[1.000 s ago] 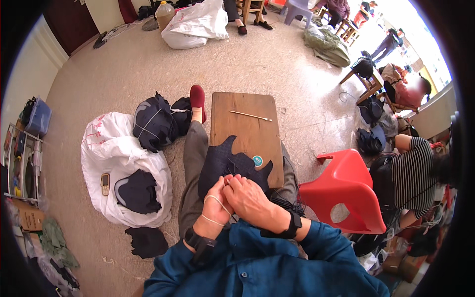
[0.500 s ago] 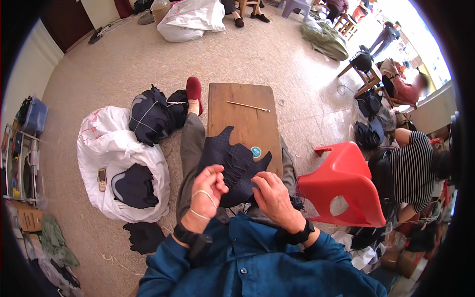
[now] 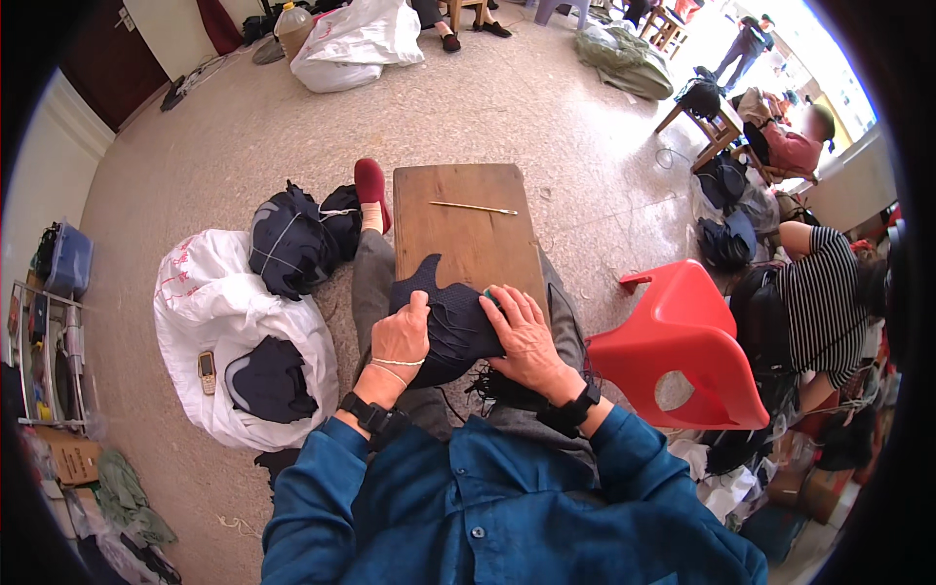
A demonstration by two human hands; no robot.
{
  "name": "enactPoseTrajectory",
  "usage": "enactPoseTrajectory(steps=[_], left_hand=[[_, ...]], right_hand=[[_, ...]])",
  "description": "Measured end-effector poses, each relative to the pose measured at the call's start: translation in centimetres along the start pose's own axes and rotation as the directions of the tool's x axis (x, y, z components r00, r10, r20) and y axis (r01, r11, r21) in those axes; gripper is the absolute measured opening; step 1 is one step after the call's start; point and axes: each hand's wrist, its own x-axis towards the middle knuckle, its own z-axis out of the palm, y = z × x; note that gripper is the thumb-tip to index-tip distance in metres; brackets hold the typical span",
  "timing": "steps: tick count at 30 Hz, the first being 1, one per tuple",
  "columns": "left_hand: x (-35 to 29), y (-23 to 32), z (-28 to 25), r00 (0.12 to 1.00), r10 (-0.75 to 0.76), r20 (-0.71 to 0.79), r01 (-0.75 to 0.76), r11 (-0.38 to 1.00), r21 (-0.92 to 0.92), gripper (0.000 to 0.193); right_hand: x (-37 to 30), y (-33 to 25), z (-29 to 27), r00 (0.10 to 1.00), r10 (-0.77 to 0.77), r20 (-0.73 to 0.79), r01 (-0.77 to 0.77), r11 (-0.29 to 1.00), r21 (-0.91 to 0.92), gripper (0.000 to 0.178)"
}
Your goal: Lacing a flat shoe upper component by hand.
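A dark navy, mesh-textured fabric piece (image 3: 453, 317), with jagged edges and loose dark threads across it, lies over the near end of a small wooden table (image 3: 468, 244) at my knees. My left hand (image 3: 398, 339) is closed over its left side, thumb raised; what its fingers pinch is hidden. A pale band (image 3: 395, 364) circles my left wrist. On the right side of the fabric my right hand (image 3: 528, 336) rests with fingers stretched out, partly covering a small teal round thing (image 3: 491, 295). A thin pale pointed stick (image 3: 474, 208) lies on the far part of the table.
At left, a white sack (image 3: 200, 283) holds dark fabric pieces (image 3: 273, 380) and a mobile phone (image 3: 207, 372). A tied dark bundle (image 3: 292, 239) sits beyond it. A red plastic stool (image 3: 682, 341) stands close on my right, near a person in a striped top (image 3: 824, 307).
Both hands have come down onto the fabric. My left hand has closed into a fist, and my right fingers have spread over the fabric's right side. The view has shifted slightly.
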Motion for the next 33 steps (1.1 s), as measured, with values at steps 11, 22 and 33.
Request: enactPoseTrajectory(steps=[11, 22, 33], left_hand=[[0.0, 0.0, -0.2, 0.995, -0.097, 0.018, 0.097, 0.995, -0.004, 0.009], [1.9, 1.8, 0.9, 0.982, -0.131, 0.137, 0.11, 0.982, 0.153, 0.034], [1.3, 1.4, 1.2, 0.992, 0.122, -0.002, -0.12, 0.978, 0.168, 0.051]], right_hand=[[0.1, 0.2, 1.5, 0.977, 0.042, -0.207, 0.024, 0.953, 0.302, 0.042], [6.2, 5.5, -1.8, 0.979, 0.063, -0.195, -0.049, 0.996, 0.076, 0.026], [4.5, 2.0, 1.0, 0.936, 0.068, -0.347, 0.042, 0.953, 0.3, 0.013]])
